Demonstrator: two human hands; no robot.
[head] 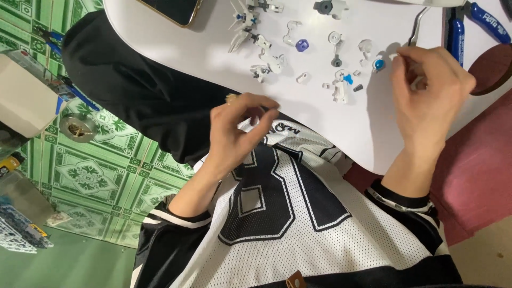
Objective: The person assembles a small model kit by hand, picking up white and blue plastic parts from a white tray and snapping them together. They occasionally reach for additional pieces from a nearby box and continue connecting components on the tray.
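- Nearest the camera is the person's black-and-white mesh jersey (288, 224), filling the lower middle of the view.
- The left hand (237, 130) hovers at the near edge of the white table (202, 58), fingers curled in narrowly, thumb and forefinger pinched together; whether a small part sits between them I cannot tell.
- The right hand (429, 96) rests on the table, fingers bent close together near the tip of the metal tweezers (418, 24); a small pale piece seems tucked under them, but I cannot tell for sure.
- Just left of the right hand lie the small model parts (341, 80), white, grey and blue, scattered loose on the bare tabletop and not in any tray or dish; a round blue piece (379, 64) lies near the fingertips.
- Farther back, more white assemblies (250, 32) lie beside a phone (173, 9).
- At the far right edge are blue-handled cutters (469, 21) and a dark round coaster (493, 69).
- On the green patterned floor (106, 176) at left stands a cardboard box (24, 98); its contents are hidden.
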